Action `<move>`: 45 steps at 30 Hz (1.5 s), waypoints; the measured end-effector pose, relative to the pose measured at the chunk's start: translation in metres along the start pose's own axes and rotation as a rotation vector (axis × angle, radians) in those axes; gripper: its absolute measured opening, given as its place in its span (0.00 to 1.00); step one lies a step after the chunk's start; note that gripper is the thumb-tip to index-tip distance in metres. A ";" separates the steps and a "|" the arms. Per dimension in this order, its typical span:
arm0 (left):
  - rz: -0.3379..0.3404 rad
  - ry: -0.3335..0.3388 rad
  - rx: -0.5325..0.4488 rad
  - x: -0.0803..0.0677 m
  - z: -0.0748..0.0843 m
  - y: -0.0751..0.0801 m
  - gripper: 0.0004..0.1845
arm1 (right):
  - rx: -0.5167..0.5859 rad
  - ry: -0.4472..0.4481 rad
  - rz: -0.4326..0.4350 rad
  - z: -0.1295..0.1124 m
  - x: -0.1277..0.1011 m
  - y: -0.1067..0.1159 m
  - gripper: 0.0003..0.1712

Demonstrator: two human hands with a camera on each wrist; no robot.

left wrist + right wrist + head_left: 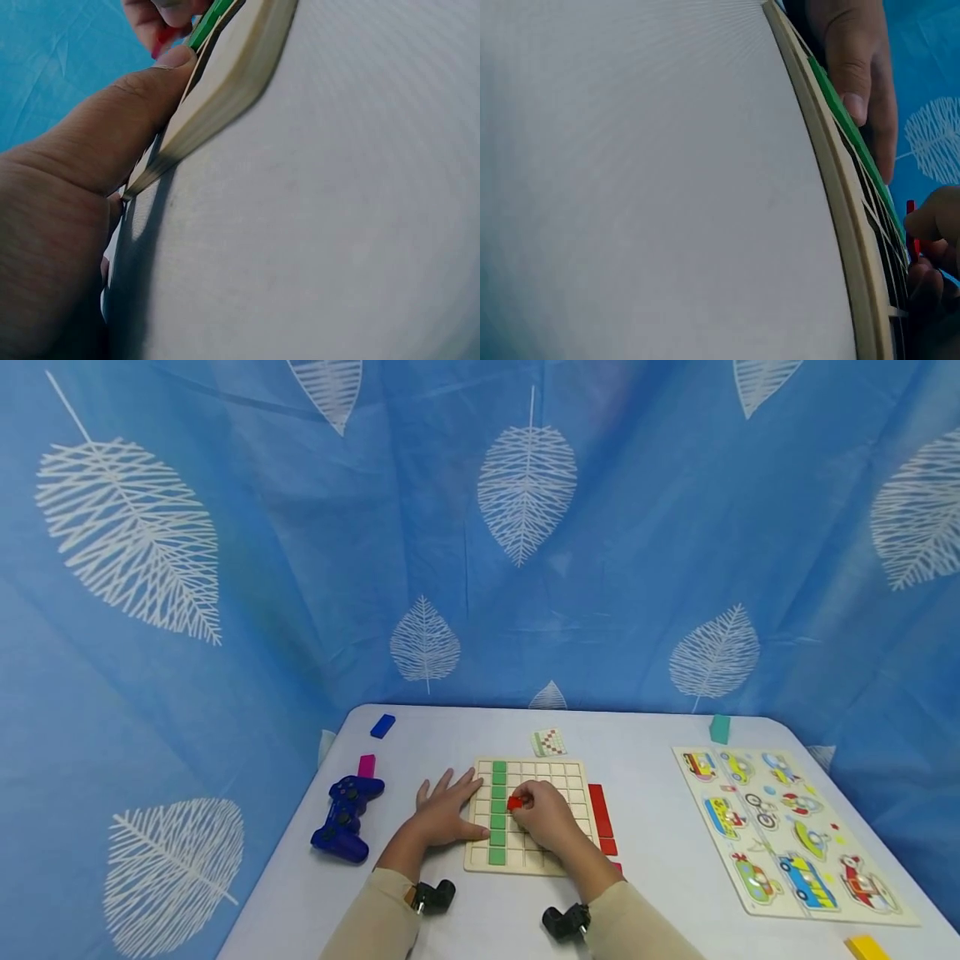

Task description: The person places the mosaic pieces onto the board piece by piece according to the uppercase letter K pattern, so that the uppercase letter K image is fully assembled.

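Note:
A wooden grid board (471, 858) lies on the table, with a column of green square tiles (497, 837) in its left part. My left hand (442, 814) rests at the board's left edge, fingers spread and the thumb reaching onto the grid beside the green tiles. Over the middle of the grid, my right hand (551, 818) pinches a small red tile (514, 803) between thumb and fingers, just right of the green column. In the right wrist view the red tile (911, 225) stands on edge in the fingertips, close to the board.
Red tiles (600, 810) lie along the board's right side, and a small pattern card (549, 742) sits behind it. To the left are a blue game controller (343, 818), a pink block (367, 766) and a blue block (382, 726). A vehicle puzzle (757, 906) lies at the right, near teal (720, 729) and yellow blocks (867, 947).

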State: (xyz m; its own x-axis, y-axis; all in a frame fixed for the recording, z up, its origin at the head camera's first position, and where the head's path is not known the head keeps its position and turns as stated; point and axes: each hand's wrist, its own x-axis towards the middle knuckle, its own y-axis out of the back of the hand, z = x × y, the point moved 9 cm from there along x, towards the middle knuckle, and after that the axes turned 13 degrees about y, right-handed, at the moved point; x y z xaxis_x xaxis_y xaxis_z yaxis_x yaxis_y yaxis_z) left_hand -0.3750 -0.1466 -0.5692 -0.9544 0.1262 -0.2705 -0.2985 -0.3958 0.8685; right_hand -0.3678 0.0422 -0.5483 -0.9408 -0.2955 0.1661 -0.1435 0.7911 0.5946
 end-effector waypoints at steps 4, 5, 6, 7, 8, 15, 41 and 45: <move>0.001 0.004 0.007 0.000 0.000 -0.001 0.56 | -0.065 0.004 -0.007 -0.001 0.001 -0.003 0.12; 0.001 0.004 0.008 0.001 0.000 -0.001 0.56 | -0.076 0.001 -0.008 -0.001 0.002 -0.003 0.12; 0.002 0.004 0.009 0.001 0.000 -0.001 0.56 | -0.085 0.000 -0.009 -0.001 0.002 -0.003 0.12; 0.002 0.004 0.011 0.001 0.000 -0.001 0.56 | -0.094 0.000 -0.009 -0.001 0.002 -0.003 0.13; 0.002 0.003 0.012 0.001 0.001 -0.001 0.56 | -0.098 -0.003 -0.009 -0.001 0.002 -0.003 0.13; 0.000 0.002 -0.001 0.002 0.000 0.000 0.56 | -0.123 -0.020 -0.017 0.001 0.001 -0.004 0.12; -0.015 0.022 -0.002 0.000 0.000 0.003 0.56 | 0.095 -0.081 -0.018 0.001 -0.013 0.009 0.16; -0.011 0.023 -0.007 -0.001 0.000 0.004 0.56 | 0.068 -0.120 0.037 0.002 -0.024 0.026 0.15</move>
State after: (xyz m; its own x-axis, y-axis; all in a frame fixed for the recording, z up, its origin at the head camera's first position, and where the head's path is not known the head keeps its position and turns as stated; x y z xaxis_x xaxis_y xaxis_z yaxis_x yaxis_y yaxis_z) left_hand -0.3754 -0.1485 -0.5654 -0.9508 0.1092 -0.2898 -0.3089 -0.4011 0.8624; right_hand -0.3501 0.0713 -0.5383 -0.9753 -0.2024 0.0888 -0.1248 0.8361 0.5342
